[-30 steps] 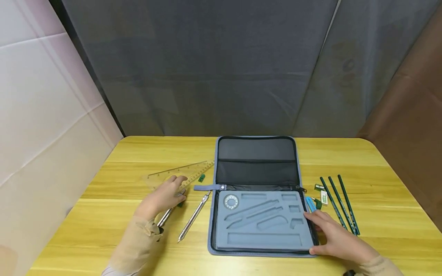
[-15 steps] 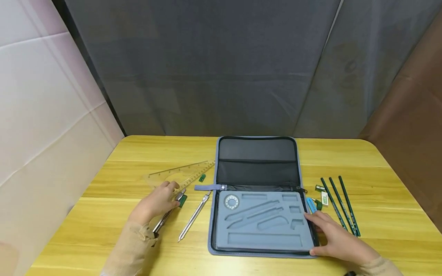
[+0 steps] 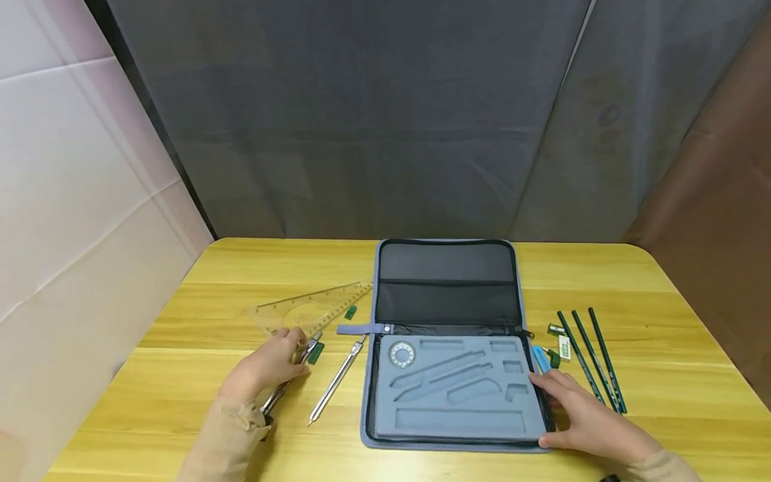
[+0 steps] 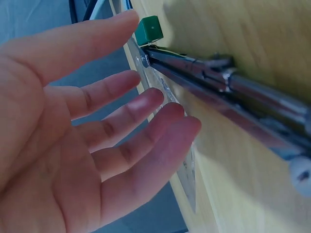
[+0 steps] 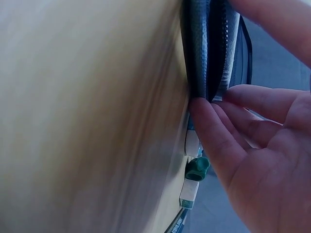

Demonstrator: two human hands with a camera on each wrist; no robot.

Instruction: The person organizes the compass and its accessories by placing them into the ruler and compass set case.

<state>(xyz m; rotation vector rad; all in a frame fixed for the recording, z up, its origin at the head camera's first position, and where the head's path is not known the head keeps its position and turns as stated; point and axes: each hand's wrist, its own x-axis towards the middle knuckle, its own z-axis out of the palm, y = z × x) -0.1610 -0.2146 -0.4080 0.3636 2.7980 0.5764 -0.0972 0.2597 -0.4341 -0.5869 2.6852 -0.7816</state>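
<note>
A person has one hand beside a silver compass, and the other hand on an opened zip case.

The case (image 3: 452, 301) lies flat on the wooden table (image 3: 181, 402), blue-grey outside, with black pockets in its raised half and a pale blue foam insert (image 3: 415, 404), cut with long and small hollows, in its nearer half. Left of the case lies the compass (image 4: 209, 87), slim, dark and shiny, and the left hand (image 3: 262, 369) is just above it, fingers spread and softly bent, holding nothing. Between this compass and the case lies a second silver instrument (image 3: 336, 381). At the case's right edge, the right hand (image 3: 584, 415) is loosely opened, thumb well apart, its fingertips touching the border; how firmly they press, I cannot tell.
</note>
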